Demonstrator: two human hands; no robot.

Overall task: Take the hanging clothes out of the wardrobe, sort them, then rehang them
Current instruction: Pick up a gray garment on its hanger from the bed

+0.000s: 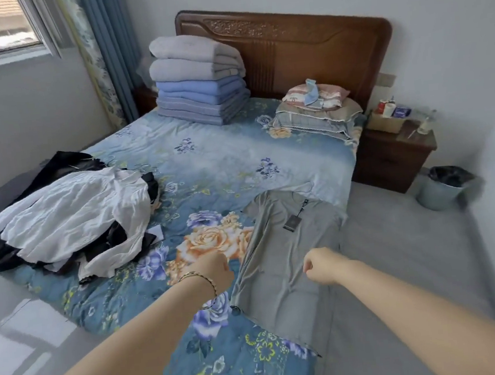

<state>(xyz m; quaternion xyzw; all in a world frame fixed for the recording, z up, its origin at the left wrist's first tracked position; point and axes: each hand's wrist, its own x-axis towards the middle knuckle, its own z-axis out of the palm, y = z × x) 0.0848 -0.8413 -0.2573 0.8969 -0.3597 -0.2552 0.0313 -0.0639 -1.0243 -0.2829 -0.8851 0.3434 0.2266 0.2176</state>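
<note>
While both arms reach out in the head view, the grey T-shirt (280, 262) lies flat on the near right corner of the bed (213, 160) — collar far away, bottom hem close to the person. The left hand (215, 273) sits at the shirt's left edge and the right hand (320, 266) is over its right side, so both are equally near. Both hands have curled fingers, but I cannot tell if they pinch the cloth. I count one grey shirt with one dark tag (293, 222), and one messy pile (61, 217) well apart on the left — white cloth over dark clothes.
</note>
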